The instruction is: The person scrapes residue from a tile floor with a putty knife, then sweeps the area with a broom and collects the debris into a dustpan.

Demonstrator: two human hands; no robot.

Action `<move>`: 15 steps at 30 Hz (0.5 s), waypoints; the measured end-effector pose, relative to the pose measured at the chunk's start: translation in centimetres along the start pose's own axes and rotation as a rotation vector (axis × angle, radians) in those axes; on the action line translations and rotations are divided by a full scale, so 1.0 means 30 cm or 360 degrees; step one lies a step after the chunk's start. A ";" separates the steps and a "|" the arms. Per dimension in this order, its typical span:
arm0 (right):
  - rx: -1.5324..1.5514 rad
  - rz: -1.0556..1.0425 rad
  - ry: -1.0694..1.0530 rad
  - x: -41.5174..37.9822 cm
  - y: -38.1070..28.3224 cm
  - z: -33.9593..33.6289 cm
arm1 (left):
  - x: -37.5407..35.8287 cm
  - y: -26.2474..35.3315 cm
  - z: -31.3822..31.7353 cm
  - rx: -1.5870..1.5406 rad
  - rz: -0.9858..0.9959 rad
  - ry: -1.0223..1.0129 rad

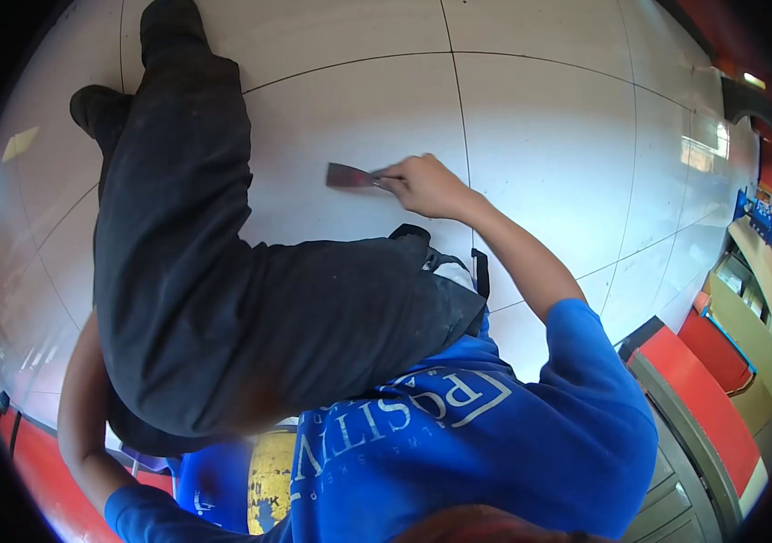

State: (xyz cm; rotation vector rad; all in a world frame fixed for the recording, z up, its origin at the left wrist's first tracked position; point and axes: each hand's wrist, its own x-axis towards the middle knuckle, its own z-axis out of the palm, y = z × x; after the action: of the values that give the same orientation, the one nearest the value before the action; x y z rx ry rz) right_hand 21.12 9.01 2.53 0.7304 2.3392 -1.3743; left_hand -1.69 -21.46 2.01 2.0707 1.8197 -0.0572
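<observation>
My right hand (431,187) is closed around the handle of a scraper (348,176), held over the pale tiled floor (531,136). The scraper's flat, dark, broad blade points away to the left, with a reddish tint near its base; the handle is mostly covered by my fingers. My left arm (85,398) runs down the outer side of my bent leg in dark trousers (196,226), and the left hand itself is hidden behind that leg.
At the right stand red and grey cabinet-like pieces (694,389) and tan panels (748,317). A worn yellow cylinder (270,480) and a blue container (214,484) are below my legs. A red surface (37,471) lies at lower left.
</observation>
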 end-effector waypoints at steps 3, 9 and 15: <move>0.0659 0.0247 0.0316 -0.139 0.156 -0.098 | 0.132 -0.081 0.006 0.0114 0.0333 0.0061; 0.1245 0.0494 0.1352 -0.274 0.247 -0.224 | 0.686 -0.082 0.137 -0.0089 0.1139 -0.0297; 0.1382 0.0502 0.1567 -0.325 0.309 -0.262 | 1.127 -0.037 0.037 -0.0237 -0.0158 0.0837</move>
State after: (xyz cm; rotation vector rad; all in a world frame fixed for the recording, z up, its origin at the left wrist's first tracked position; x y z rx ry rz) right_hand 34.24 17.09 4.80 2.3379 1.8703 -2.1821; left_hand 2.88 10.32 -8.69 2.0132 2.1384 0.6327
